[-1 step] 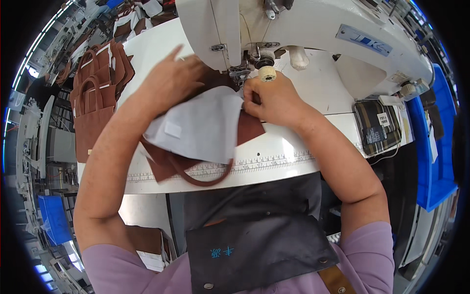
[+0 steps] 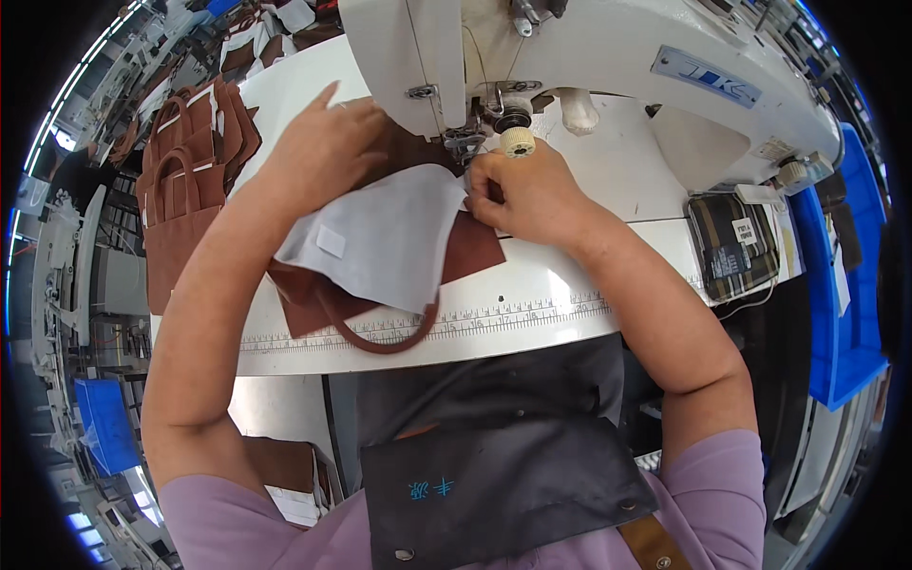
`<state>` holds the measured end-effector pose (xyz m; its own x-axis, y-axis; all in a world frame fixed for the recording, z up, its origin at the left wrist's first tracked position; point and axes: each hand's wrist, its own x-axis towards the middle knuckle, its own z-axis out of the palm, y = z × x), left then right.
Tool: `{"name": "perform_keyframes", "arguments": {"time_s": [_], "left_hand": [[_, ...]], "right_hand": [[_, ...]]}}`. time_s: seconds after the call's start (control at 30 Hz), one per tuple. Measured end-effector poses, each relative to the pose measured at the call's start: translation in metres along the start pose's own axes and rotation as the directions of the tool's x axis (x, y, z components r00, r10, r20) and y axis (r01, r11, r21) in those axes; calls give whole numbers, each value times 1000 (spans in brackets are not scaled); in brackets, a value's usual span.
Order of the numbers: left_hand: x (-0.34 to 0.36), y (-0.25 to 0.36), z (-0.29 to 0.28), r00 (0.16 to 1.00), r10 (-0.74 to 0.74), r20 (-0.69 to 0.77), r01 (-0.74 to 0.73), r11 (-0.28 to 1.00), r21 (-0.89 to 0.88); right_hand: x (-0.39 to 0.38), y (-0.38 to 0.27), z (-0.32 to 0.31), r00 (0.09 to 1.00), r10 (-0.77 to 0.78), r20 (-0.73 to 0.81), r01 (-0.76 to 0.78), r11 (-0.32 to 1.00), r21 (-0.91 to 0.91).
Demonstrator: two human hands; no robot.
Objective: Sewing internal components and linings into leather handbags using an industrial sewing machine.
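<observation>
An unfinished brown bag piece [image 2: 475, 249] with a white lining [image 2: 389, 237] lies under the head of a white sewing machine [image 2: 404, 66]. Its curved brown handle [image 2: 380, 344] hangs toward me over the table's ruler strip. My left hand [image 2: 328, 147] rests on the brown material left of the needle, fingers stretched and apart. Close to the presser foot [image 2: 464, 141], my right hand [image 2: 522, 190] is closed in a pinch at the right edge of the bag piece. The machine head and my fingers hide the exact stitching spot.
Several brown bag panels with handles [image 2: 185, 209] are stacked at the left. On the right lie a plaid pouch [image 2: 731, 242] and a large blue bin [image 2: 845, 323]. A white table edge [image 2: 570, 328] with a printed ruler runs before me, above my dark apron [image 2: 503, 484].
The bag piece, lining and handle have shifted slightly left and away from me. My left hand has moved a little left; my right hand stays nearly in place.
</observation>
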<state>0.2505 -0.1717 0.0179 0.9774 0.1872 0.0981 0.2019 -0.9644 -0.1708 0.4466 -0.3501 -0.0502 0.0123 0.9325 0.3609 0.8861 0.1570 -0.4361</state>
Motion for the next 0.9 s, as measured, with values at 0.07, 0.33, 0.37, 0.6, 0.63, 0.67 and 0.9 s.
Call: {"name": "perform_keyframes", "arguments": {"time_s": [0.07,0.33,0.37,0.6,0.63,0.67,0.9], "left_hand": [[1,22,-25,977,-162,137,185,967,-175],[-30,109,28,970,-185,-160,106,908,-406],[-32,108,27,963,-191,-192,89,893,-440],[-29,103,32,953,-169,-252,28,875,-483],[-29,103,32,954,-165,-249,24,874,-485],[-29,103,32,954,-155,-257,12,876,-482],[-28,96,36,961,-133,-244,-5,870,-492]], "right_hand": [[-2,-3,1,999,-22,-37,22,1000,-7],[-11,-6,-6,995,-43,-95,30,990,-136],[-12,-4,-6,994,-43,-96,30,991,-134],[-15,-3,-6,980,-167,-108,141,966,-216],[-15,-2,-5,980,-164,-111,138,967,-212],[-15,-3,-5,981,-158,-111,132,968,-212],[-14,-4,-5,979,-152,-137,129,978,-166]]}}
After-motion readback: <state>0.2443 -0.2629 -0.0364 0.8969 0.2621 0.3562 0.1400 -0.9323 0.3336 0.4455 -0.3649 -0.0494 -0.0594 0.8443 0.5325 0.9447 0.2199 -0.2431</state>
